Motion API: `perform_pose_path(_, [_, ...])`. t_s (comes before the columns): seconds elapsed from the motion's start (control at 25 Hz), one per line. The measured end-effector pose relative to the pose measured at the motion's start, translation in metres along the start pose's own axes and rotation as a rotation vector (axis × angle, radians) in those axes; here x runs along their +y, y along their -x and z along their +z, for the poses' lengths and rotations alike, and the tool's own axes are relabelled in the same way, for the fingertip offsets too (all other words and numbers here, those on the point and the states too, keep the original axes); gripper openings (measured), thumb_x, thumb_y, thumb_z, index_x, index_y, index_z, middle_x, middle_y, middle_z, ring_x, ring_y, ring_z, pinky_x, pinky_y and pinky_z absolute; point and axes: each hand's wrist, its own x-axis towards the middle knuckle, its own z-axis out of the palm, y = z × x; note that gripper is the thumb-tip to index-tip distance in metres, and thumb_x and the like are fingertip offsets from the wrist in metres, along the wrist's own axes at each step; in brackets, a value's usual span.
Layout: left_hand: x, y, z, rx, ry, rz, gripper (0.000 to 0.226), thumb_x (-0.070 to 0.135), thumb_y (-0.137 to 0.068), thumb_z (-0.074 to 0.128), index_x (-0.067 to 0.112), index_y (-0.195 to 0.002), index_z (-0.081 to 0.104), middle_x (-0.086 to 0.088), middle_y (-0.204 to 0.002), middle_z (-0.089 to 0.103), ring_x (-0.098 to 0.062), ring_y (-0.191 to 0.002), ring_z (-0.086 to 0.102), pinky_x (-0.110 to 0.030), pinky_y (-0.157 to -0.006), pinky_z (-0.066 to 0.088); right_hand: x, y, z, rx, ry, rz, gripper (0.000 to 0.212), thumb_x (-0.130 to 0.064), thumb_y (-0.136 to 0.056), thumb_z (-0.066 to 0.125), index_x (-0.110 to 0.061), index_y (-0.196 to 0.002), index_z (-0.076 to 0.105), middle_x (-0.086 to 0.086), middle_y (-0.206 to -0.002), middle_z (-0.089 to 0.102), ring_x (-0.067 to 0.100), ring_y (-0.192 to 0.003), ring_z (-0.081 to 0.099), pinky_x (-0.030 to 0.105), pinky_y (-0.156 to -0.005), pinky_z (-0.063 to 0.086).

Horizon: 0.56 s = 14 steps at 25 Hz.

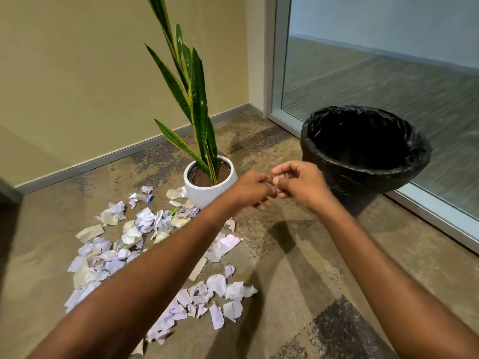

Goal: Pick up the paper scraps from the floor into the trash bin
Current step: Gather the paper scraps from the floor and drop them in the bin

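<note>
Several torn and crumpled white and beige paper scraps (pixel 145 244) lie spread over the carpet on the left and lower middle. A trash bin (pixel 363 154) lined with a black bag stands upright at the right, its inside dark. My left hand (pixel 252 187) and my right hand (pixel 300 182) meet in mid-air between the plant pot and the bin, fingers curled and touching each other. I see no paper in either hand, though the fingers hide what lies between them.
A white pot (pixel 207 187) with a tall snake plant stands just left of my hands, with scraps against its base. A yellow wall runs along the back, and a glass panel (pixel 388 73) with a metal frame stands behind the bin.
</note>
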Motion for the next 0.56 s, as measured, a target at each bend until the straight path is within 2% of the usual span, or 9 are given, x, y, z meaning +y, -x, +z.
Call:
perform_pose_path(0.08, [-0.036,0.019,-0.016,-0.035,-0.173,-0.094,0.021,0.004,-0.096,0.067,0.008,-0.116,0.068,-0.019,-0.099,0.075,-0.024,-0.079,0.071,-0.032,-0.059,0.059,0.021,0.004,0.024,-0.144,0.099,0.046,0.021,0.006,-0.091,0.077,-0.013,-0.1,0.075,0.007,-0.081,0.073,0.016,-0.065,0.067,0.04,-0.065,0.062])
perform_pose_path(0.16, [-0.071,0.042,-0.025,-0.111,-0.369,-0.184,0.024,0.008,-0.096,0.07,0.01,-0.12,0.068,-0.018,-0.103,0.073,-0.024,-0.081,0.072,-0.032,-0.059,0.062,0.046,0.01,0.047,-0.265,0.24,0.058,0.026,0.002,-0.086,0.082,-0.021,-0.096,0.075,0.002,-0.08,0.074,0.013,-0.066,0.067,0.04,-0.068,0.061])
perform_pose_path(0.28, [-0.116,0.075,-0.024,-0.193,-0.718,-0.303,0.044,0.021,-0.093,0.079,0.016,-0.135,0.066,-0.012,-0.126,0.066,-0.027,-0.1,0.073,-0.034,-0.074,0.065,0.084,0.028,0.077,-0.483,0.486,0.076,0.029,-0.008,-0.082,0.089,-0.026,-0.102,0.077,-0.002,-0.092,0.076,0.01,-0.077,0.067,0.041,-0.075,0.063])
perform_pose_path(0.36, [-0.136,0.098,-0.017,-0.201,-0.876,-0.308,0.053,0.026,-0.09,0.082,0.017,-0.139,0.064,-0.012,-0.132,0.066,-0.028,-0.112,0.068,-0.036,-0.088,0.061,0.106,0.043,0.094,-0.62,0.65,0.085,0.043,-0.017,-0.079,0.093,-0.027,-0.116,0.074,-0.003,-0.106,0.071,0.013,-0.089,0.069,0.036,-0.071,0.06])
perform_pose_path(0.4, [-0.145,0.11,-0.013,-0.2,-0.922,-0.306,0.057,0.027,-0.089,0.083,0.016,-0.141,0.063,-0.013,-0.134,0.064,-0.03,-0.117,0.065,-0.038,-0.091,0.057,0.117,0.051,0.101,-0.66,0.732,0.078,0.053,-0.021,-0.076,0.096,-0.027,-0.121,0.071,-0.005,-0.11,0.068,0.016,-0.096,0.068,0.035,-0.074,0.058])
perform_pose_path(0.48, [-0.16,0.13,-0.004,-0.185,-0.992,-0.314,0.066,0.032,-0.085,0.085,0.013,-0.142,0.057,-0.016,-0.137,0.059,-0.033,-0.122,0.061,-0.037,-0.09,0.053,0.137,0.065,0.112,-0.718,0.862,0.078,0.069,-0.028,-0.068,0.1,-0.028,-0.126,0.064,-0.004,-0.119,0.064,0.02,-0.107,0.064,0.038,-0.082,0.055])
perform_pose_path(0.56, [-0.177,0.145,0.005,-0.158,-1.006,-0.325,0.074,0.035,-0.08,0.088,0.012,-0.141,0.053,-0.017,-0.137,0.056,-0.033,-0.121,0.06,-0.036,-0.087,0.052,0.153,0.076,0.119,-0.777,0.98,0.071,0.09,-0.033,-0.062,0.102,-0.026,-0.137,0.053,0.003,-0.138,0.056,0.027,-0.118,0.061,0.043,-0.093,0.056])
